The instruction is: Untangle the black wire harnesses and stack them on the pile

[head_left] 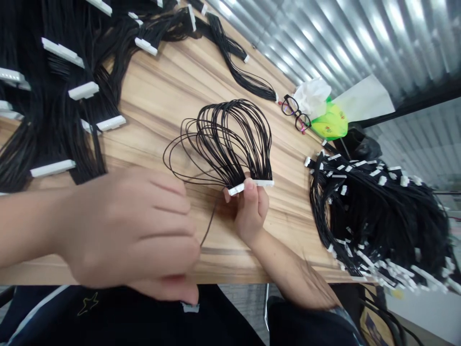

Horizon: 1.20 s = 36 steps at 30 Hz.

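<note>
Pinching the slim white plastic connectors, steady your right hand; your left hand curls, its grip hidden; avoid tugging the looped black wires.

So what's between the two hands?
Head view: one thin wire, slanting from the left hand's edge toward the right hand, over the table. Left grip hidden.

1x table, lt. wood-grain top w/ darker streaks, fills the mid. of my view. 1x corrugated sheet, silver-grey, far side running R; I note bright highlights along its ridges. 1x dk. strip along sheet's R edge. 1x paler ribbed panel beyond, far R. Floor, grey, below table's near edge, approx. ctr. 1x thin shiny bar there; I can't tell what it's part of.
</note>
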Each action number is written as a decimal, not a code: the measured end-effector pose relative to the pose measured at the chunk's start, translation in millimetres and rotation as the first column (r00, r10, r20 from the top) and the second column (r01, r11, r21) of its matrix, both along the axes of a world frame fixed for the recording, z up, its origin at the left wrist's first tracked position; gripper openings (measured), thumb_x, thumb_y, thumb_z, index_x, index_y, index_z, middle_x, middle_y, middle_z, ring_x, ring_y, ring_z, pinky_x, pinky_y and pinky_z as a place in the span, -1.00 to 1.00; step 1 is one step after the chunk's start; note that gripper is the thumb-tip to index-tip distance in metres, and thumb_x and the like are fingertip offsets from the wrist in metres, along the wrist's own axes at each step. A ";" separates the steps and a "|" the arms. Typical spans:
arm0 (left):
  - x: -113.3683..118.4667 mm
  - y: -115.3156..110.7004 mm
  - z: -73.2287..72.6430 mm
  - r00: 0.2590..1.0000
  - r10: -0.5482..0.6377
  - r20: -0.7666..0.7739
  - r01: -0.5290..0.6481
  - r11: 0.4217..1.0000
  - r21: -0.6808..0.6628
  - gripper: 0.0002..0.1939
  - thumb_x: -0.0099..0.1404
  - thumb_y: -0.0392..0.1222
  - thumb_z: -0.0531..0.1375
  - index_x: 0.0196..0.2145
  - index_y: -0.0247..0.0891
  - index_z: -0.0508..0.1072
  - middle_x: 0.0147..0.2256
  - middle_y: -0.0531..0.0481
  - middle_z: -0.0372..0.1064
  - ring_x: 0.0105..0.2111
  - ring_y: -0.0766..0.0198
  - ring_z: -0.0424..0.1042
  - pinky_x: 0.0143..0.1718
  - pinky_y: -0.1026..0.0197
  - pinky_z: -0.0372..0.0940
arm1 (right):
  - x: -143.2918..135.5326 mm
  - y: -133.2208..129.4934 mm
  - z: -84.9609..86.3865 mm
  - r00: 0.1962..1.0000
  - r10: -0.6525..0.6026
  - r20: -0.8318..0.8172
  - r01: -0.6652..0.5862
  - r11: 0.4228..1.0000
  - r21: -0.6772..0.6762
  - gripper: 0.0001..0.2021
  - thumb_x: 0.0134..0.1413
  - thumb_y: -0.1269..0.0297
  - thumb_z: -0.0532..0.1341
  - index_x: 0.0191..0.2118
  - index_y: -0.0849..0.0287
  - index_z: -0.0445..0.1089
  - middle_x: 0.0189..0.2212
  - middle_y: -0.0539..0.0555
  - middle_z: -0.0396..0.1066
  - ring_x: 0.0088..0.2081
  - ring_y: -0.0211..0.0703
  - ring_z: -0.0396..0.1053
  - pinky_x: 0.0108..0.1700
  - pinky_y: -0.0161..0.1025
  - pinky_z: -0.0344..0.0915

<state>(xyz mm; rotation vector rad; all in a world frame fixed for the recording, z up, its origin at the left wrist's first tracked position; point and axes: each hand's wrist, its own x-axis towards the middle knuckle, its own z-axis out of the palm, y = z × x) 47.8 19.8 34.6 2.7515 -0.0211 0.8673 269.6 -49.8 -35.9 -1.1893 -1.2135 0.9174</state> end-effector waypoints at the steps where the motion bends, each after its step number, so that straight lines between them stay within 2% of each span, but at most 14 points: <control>1: 1.9 -3.1 -1.9 0.999 -0.042 -0.009 0.042 0.999 -0.030 -0.58 0.49 0.07 0.21 -0.53 -0.04 0.43 -0.61 0.19 0.14 -0.60 0.36 0.21 -0.52 0.20 0.34 | 0.3 0.6 0.2 1.000 -0.003 0.000 0.003 1.000 -0.006 -0.47 0.50 -0.08 0.05 -0.47 0.07 0.42 -0.56 -0.01 0.40 -0.50 -0.18 0.40 -0.44 -0.20 0.40; 3: 5.2 -5.7 -6.0 0.997 -0.066 -0.026 0.065 0.997 -0.032 -0.63 0.51 -0.01 0.20 -0.49 -0.05 0.46 -0.58 0.21 0.26 -0.59 0.38 0.28 -0.56 0.20 0.32 | 0.6 1.4 1.0 1.000 0.001 -0.002 -0.001 1.000 0.006 -0.48 0.50 -0.07 0.06 -0.47 0.08 0.42 -0.56 -0.01 0.40 -0.48 -0.18 0.41 -0.42 -0.19 0.41; 5: 6.3 -4.0 -9.7 1.000 -0.006 -0.020 0.005 1.000 -0.028 -0.57 0.58 -0.07 0.08 -0.48 -0.07 0.45 -0.58 0.20 0.30 -0.60 0.39 0.28 -0.57 0.21 0.29 | 0.6 1.7 1.4 1.000 0.015 -0.015 -0.015 0.999 0.030 -0.50 0.51 -0.03 0.07 -0.46 0.07 0.43 -0.55 -0.01 0.41 -0.48 -0.18 0.43 -0.41 -0.20 0.42; 8: 4.3 2.3 -13.8 0.979 0.205 0.005 -0.205 0.978 -0.041 -0.52 0.65 -0.11 -0.07 -0.39 -0.09 0.47 -0.58 0.22 0.35 -0.62 0.40 0.28 -0.60 0.24 0.22 | -0.3 1.0 -0.2 0.999 0.021 -0.042 -0.018 0.998 0.058 -0.56 0.52 0.03 0.08 -0.41 0.06 0.45 -0.54 -0.03 0.42 -0.50 -0.21 0.41 -0.46 -0.24 0.37; 10: 2.5 5.6 -15.7 0.936 0.348 0.047 -0.347 0.938 -0.020 -0.60 0.66 -0.11 -0.05 -0.25 -0.10 0.52 -0.55 0.25 0.45 -0.59 0.42 0.37 -0.61 0.26 0.20 | -1.1 -0.2 -2.0 0.999 0.023 -0.029 -0.021 0.997 0.068 -0.59 0.52 0.04 0.07 -0.37 0.06 0.44 -0.53 -0.03 0.42 -0.52 -0.21 0.40 -0.50 -0.25 0.35; 12: 1.5 7.0 -17.0 0.901 0.427 0.077 -0.431 0.902 0.038 -0.71 0.65 -0.19 0.00 -0.10 -0.09 0.53 -0.47 0.28 0.55 -0.52 0.41 0.49 -0.59 0.27 0.23 | -1.7 -1.6 -3.1 1.000 0.028 0.007 -0.028 0.997 0.072 -0.59 0.52 0.02 0.06 -0.36 0.05 0.42 -0.54 -0.03 0.39 -0.52 -0.20 0.38 -0.49 -0.23 0.37; 15: 0.8 6.8 -18.4 0.907 0.415 0.076 -0.422 0.900 0.114 -0.70 0.59 -0.35 0.03 0.04 -0.08 0.51 -0.35 0.31 0.63 -0.44 0.41 0.58 -0.51 0.27 0.35 | -1.5 -3.3 -2.0 0.998 0.033 0.062 -0.038 0.996 0.082 -0.60 0.51 0.01 0.06 -0.37 0.03 0.42 -0.55 -0.05 0.32 -0.54 -0.20 0.32 -0.48 -0.22 0.39; 19: -3.2 7.2 -22.8 0.900 0.426 0.090 -0.435 0.889 0.143 -0.69 0.55 -0.34 0.11 0.10 -0.02 0.51 -0.25 0.33 0.66 -0.40 0.37 0.60 -0.51 0.26 0.35 | -0.4 -3.9 2.0 0.992 0.030 0.121 -0.041 0.995 0.090 -0.61 0.51 0.01 0.06 -0.36 0.02 0.41 -0.54 -0.05 0.33 -0.52 -0.18 0.33 -0.46 -0.21 0.41; 21: -5.5 9.0 -25.0 0.898 0.436 0.062 -0.440 0.881 0.175 -0.60 0.53 -0.39 0.07 0.16 0.00 0.47 -0.22 0.31 0.66 -0.37 0.34 0.61 -0.48 0.25 0.34 | -0.5 -3.6 3.3 0.991 0.036 0.128 -0.047 0.995 0.087 -0.60 0.51 0.00 0.06 -0.37 0.02 0.39 -0.53 -0.04 0.36 -0.52 -0.18 0.35 -0.45 -0.20 0.42; 23: -5.6 11.6 -24.9 0.908 0.418 0.026 -0.413 0.881 0.230 -0.53 0.51 -0.45 -0.02 0.20 -0.07 0.43 -0.23 0.25 0.66 -0.37 0.31 0.60 -0.47 0.23 0.32 | -0.9 -3.4 3.9 0.990 0.048 0.131 -0.059 0.995 0.080 -0.60 0.51 0.00 0.05 -0.37 0.02 0.40 -0.53 -0.03 0.39 -0.51 -0.18 0.37 -0.45 -0.19 0.42; 25: -3.0 14.2 -22.0 0.924 0.381 0.010 -0.370 0.891 0.263 -0.56 0.53 -0.45 -0.09 0.13 -0.15 0.44 -0.26 0.20 0.64 -0.40 0.30 0.57 -0.51 0.21 0.27 | -1.3 -3.7 3.7 0.988 0.062 0.139 -0.074 0.994 0.085 -0.61 0.51 0.02 0.07 -0.36 0.02 0.41 -0.52 -0.02 0.41 -0.51 -0.17 0.39 -0.45 -0.17 0.41; 29: 4.6 16.1 -14.6 0.928 0.371 -0.040 -0.358 0.916 0.182 -0.61 0.60 -0.33 -0.13 -0.11 -0.12 0.49 -0.39 0.21 0.53 -0.49 0.33 0.45 -0.56 0.20 0.18 | -1.4 -5.3 2.4 0.980 0.079 0.182 -0.101 0.988 0.116 -0.65 0.50 0.08 0.10 -0.35 0.02 0.43 -0.51 -0.03 0.42 -0.49 -0.18 0.39 -0.45 -0.18 0.34; 33: 6.0 15.3 -14.4 0.925 0.379 -0.036 -0.363 0.907 0.212 -0.57 0.60 -0.35 -0.13 -0.16 -0.16 0.52 -0.38 0.17 0.52 -0.50 0.31 0.37 -0.60 0.21 0.06 | -0.4 -5.8 1.2 0.967 0.109 0.230 -0.134 0.987 0.093 -0.63 0.52 0.09 0.06 -0.36 0.04 0.40 -0.49 -0.03 0.42 -0.48 -0.20 0.40 -0.45 -0.20 0.31; 36: 4.8 17.0 -15.9 0.928 0.372 -0.035 -0.369 0.926 0.079 -0.59 0.67 -0.18 -0.09 -0.18 -0.16 0.52 -0.39 0.21 0.51 -0.51 0.39 0.36 -0.56 0.27 0.07 | 1.4 -5.2 1.6 0.968 0.128 0.218 -0.154 0.982 0.111 -0.67 0.52 0.16 0.09 -0.34 0.05 0.39 -0.49 -0.05 0.40 -0.47 -0.24 0.37 -0.44 -0.23 0.28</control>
